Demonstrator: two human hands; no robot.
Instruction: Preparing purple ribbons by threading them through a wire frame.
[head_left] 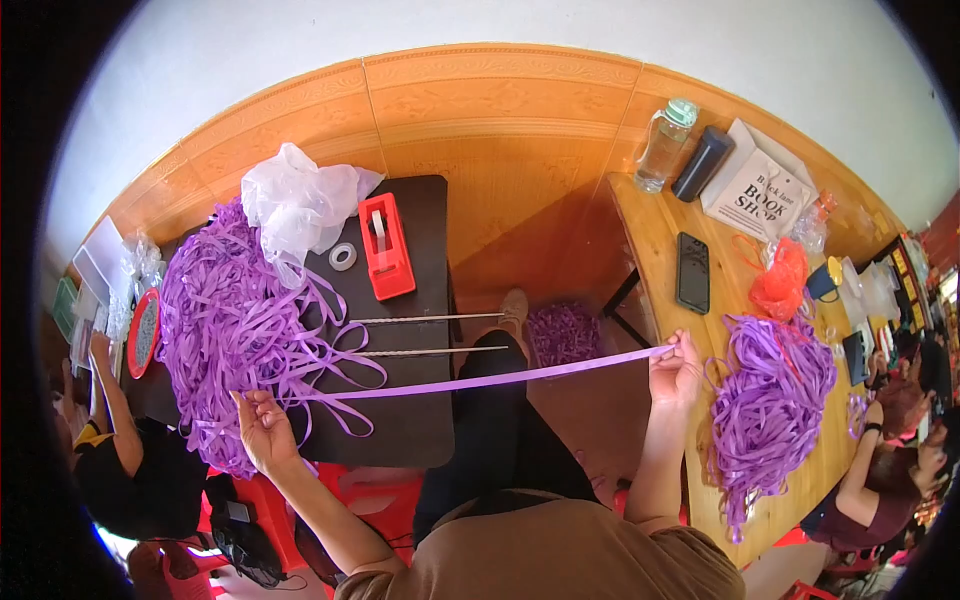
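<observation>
Stretching out a purple ribbon (pixel 500 379) seems the step in hand — it runs leftward from the right hand (pixel 677 372), which pinches it, toward the left hand (pixel 266 432), whose hold I cannot tell, beside the ribbon heap (pixel 225 310). Next likely calls for keeping tension — clear of tangles.

One purple ribbon strip (pixel 500 378) ran straight from the right hand (pixel 676 372), which pinched its end, toward the left hand (pixel 267 430), raised over a large ribbon heap (pixel 225 310). The black table (pixel 415 430) also bore a white plastic bag (pixel 300 205), red tape dispenser (pixel 388 255), tape roll (pixel 343 265) and two thin rods (pixel 430 319). The wooden table (pixel 652 262) bore a second heap (pixel 775 400), dark phone (pixel 693 273), clear bottle (pixel 662 152) and paper bag (pixel 757 192).
</observation>
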